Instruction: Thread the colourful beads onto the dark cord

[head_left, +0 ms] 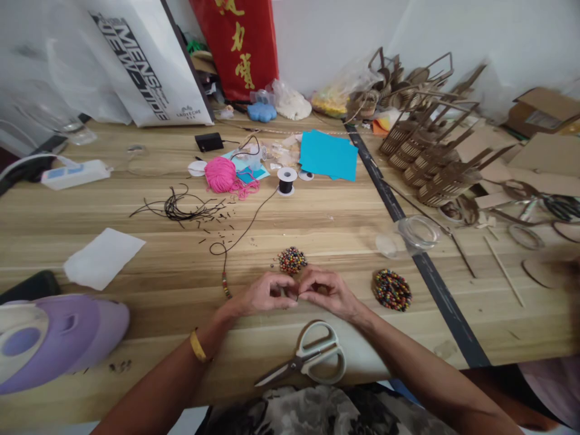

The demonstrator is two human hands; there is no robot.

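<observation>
My left hand [270, 291] and my right hand [327, 292] meet over the table, fingertips pinched close together. A short dark end of cord [297, 296] shows between them; whether a bead is there too is too small to tell. The black cord [254, 219] runs from a spool [286, 182] down to a strung row of coloured beads [225, 284], which passes behind my left wrist. Just beyond my fingers lies a pile of loose multicoloured beads [292, 260]. Scissors [308, 356] with pale handles rest between my forearms. Right of my right hand sits a coil of strung beads [392, 290].
Cut black cords [181, 206] and snippets lie left of the spool, with pink yarn [220, 175] and blue sheets [328, 155] behind. A purple-and-white device [67, 338] stands at left. Small woven baskets [426, 151] crowd the right. A person's sleeve [550, 386] is at the right edge.
</observation>
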